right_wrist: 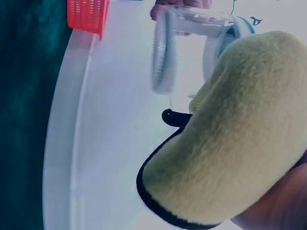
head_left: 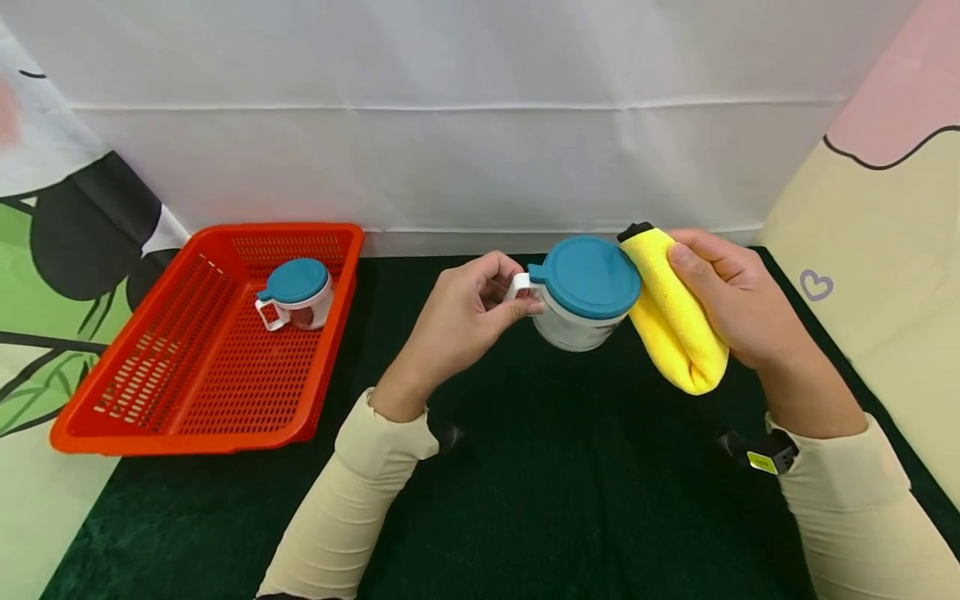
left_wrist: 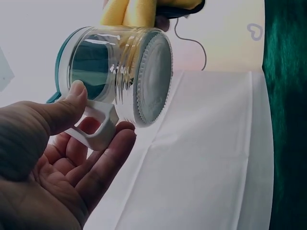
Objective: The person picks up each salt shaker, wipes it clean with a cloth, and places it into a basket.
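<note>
My left hand [head_left: 468, 312] grips the white handle [left_wrist: 98, 129] of a clear glass jar [head_left: 573, 329] with a blue lid [head_left: 592, 275]. The jar is held up above the dark green cloth, its ribbed base [left_wrist: 154, 79] facing the camera in the left wrist view. Folded in my right hand [head_left: 738, 296] is a yellow cloth [head_left: 671, 321] with black edging, pinched between thumb and fingers. Its upper edge meets the right side of the lid in the head view. The right wrist view shows the cloth [right_wrist: 235, 129] large, hiding part of the jar [right_wrist: 165, 57].
An orange-red plastic basket [head_left: 318, 417] stands on the left of the dark green cloth [head_left: 570, 500]. Inside it sits a similar blue-lidded jar [head_left: 300, 292] with a white handle. A white sheet [head_left: 480, 167] hangs behind, with printed panels at both sides.
</note>
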The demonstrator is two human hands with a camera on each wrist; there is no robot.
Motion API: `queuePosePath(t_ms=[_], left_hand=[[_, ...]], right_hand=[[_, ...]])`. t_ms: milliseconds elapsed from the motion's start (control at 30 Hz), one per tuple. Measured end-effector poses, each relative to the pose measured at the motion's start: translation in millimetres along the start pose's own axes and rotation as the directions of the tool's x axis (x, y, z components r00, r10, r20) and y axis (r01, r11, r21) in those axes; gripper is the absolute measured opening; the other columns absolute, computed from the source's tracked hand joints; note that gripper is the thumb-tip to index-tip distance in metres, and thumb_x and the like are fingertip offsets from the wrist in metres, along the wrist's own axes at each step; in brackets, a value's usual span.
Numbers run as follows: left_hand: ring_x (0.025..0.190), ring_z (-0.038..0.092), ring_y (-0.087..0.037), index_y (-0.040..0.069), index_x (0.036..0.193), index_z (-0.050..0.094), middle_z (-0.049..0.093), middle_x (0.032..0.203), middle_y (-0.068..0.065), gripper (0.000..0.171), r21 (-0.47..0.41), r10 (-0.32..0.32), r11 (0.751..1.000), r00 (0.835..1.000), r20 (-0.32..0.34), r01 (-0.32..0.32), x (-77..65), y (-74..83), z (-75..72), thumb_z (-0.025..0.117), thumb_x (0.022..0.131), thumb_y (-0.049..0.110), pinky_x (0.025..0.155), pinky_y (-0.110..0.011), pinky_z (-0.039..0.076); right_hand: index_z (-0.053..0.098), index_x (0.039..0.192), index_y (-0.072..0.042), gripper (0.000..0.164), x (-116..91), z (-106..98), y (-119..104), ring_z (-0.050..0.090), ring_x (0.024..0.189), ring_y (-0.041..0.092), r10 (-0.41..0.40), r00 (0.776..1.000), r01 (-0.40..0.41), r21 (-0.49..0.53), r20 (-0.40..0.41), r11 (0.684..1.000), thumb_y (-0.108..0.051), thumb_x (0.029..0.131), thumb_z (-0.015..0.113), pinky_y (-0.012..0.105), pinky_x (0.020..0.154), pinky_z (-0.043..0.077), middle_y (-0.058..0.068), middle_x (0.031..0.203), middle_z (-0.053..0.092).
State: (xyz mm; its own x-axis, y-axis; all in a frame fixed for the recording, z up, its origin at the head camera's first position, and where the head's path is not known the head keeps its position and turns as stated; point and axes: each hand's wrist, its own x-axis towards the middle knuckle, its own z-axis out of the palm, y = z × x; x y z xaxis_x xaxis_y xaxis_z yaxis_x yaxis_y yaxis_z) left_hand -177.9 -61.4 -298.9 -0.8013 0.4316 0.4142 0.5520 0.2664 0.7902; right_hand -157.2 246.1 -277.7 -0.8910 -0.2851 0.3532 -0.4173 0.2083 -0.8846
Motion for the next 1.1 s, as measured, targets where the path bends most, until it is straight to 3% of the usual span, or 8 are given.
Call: queuePosePath(t_ms=[67, 133, 267, 333, 400, 633, 867, 1100], left_hand=[[0.079, 0.064, -0.013, 0.009, 0.106, 0.065, 0.071, 0.097, 0.001, 0.019, 0.0, -0.005, 1.0, 1.0, 0.003, 0.005, -0.2, -0.5, -0.8, 0.079, 0.093, 0.012, 0.076, -0.031, 0.058], [0.08, 0.065, -0.013, 0.009, 0.106, 0.065, 0.071, 0.098, 0.001, 0.019, 0.001, -0.01, 1.0, 1.0, 0.002, 0.01, -0.7, -0.9, -1.0, 0.079, 0.093, 0.012, 0.077, -0.031, 0.059], [0.081, 0.065, -0.013, 0.008, 0.106, 0.066, 0.071, 0.098, 0.001, 0.02, 0.016, -0.018, 1.0, 1.0, -0.017, 0.018, -0.8, -0.5, -0.2, 0.08, 0.092, 0.012, 0.079, -0.03, 0.059], [0.08, 0.065, -0.013, 0.008, 0.105, 0.066, 0.071, 0.097, 0.001, 0.021, 0.024, -0.021, 0.999, 0.999, -0.027, 0.022, -0.6, 0.2, -0.1, 0.081, 0.091, 0.011, 0.079, -0.03, 0.059], [0.08, 0.065, -0.013, 0.008, 0.105, 0.066, 0.071, 0.097, 0.001, 0.02, 0.021, -0.022, 1.0, 0.999, -0.027, 0.023, -0.3, 1.2, 0.2, 0.08, 0.091, 0.011, 0.079, -0.03, 0.059], [0.079, 0.065, -0.014, 0.007, 0.106, 0.066, 0.071, 0.098, 0.0, 0.02, 0.005, -0.02, 1.0, 1.0, -0.022, 0.02, 0.0, 2.0, 2.2, 0.08, 0.092, 0.01, 0.079, -0.029, 0.059], [0.078, 0.065, -0.013, 0.009, 0.103, 0.067, 0.071, 0.092, 0.001, 0.018, 0.042, -0.061, 0.997, 0.994, -0.092, 0.065, -0.4, 1.4, 0.1, 0.081, 0.091, 0.012, 0.074, -0.031, 0.058], [0.079, 0.065, -0.015, 0.009, 0.104, 0.067, 0.071, 0.094, 0.002, 0.019, 0.006, -0.084, 0.996, 0.995, -0.057, 0.085, -0.2, 1.2, 0.0, 0.081, 0.091, 0.012, 0.076, -0.031, 0.059]], right_hand=[[0.067, 0.13, -0.01, 0.028, 0.3, 1.8, -8.3, 0.061, 0.062, 0.022, -0.021, 1.0, 0.02, -0.12, -0.006, 0.993, -0.014, 0.11, 0.049, 0.026, 0.055, 0.054, 0.01, 0.095, 0.06], [0.068, 0.13, -0.012, 0.027, -1.5, 7.0, -16.8, 0.06, 0.066, 0.021, -0.048, 0.999, 0.041, -0.292, -0.015, 0.956, -0.015, 0.108, 0.053, 0.025, 0.056, 0.052, 0.005, 0.101, 0.061], [0.072, 0.13, -0.021, 0.028, -10.3, 22.2, -31.6, 0.056, 0.079, 0.021, -0.128, 0.992, 0.097, -0.596, -0.009, 0.797, -0.02, 0.103, 0.065, 0.032, 0.063, 0.049, 0.004, 0.119, 0.059], [0.073, 0.129, -0.022, 0.03, -15.1, 27.7, -35.8, 0.056, 0.084, 0.022, -0.181, 0.983, 0.146, -0.681, 0.019, 0.718, -0.02, 0.099, 0.07, 0.037, 0.065, 0.049, 0.008, 0.124, 0.058], [0.074, 0.127, -0.021, 0.031, -18.1, 29.6, -37.6, 0.057, 0.086, 0.024, -0.215, 0.976, 0.176, -0.721, 0.038, 0.671, -0.02, 0.096, 0.074, 0.041, 0.066, 0.049, 0.01, 0.126, 0.057], [0.073, 0.129, -0.019, 0.029, -3.8, 17.4, -31.1, 0.054, 0.084, 0.028, -0.178, 0.984, 0.121, -0.739, 0.001, 0.663, -0.021, 0.101, 0.069, 0.041, 0.063, 0.045, 0.013, 0.121, 0.058], [0.075, 0.122, -0.018, 0.032, -10.5, 33.6, -40.4, 0.063, 0.079, 0.03, -0.27, 0.956, 0.248, -0.804, 0.113, 0.541, -0.019, 0.091, 0.08, 0.046, 0.063, 0.056, 0.015, 0.122, 0.061], [0.072, 0.129, -0.018, 0.029, 3.2, 23.0, -31.4, 0.054, 0.083, 0.029, -0.16, 0.987, 0.103, -0.774, 0.002, 0.625, -0.022, 0.101, 0.068, 0.044, 0.063, 0.047, 0.013, 0.119, 0.058]])
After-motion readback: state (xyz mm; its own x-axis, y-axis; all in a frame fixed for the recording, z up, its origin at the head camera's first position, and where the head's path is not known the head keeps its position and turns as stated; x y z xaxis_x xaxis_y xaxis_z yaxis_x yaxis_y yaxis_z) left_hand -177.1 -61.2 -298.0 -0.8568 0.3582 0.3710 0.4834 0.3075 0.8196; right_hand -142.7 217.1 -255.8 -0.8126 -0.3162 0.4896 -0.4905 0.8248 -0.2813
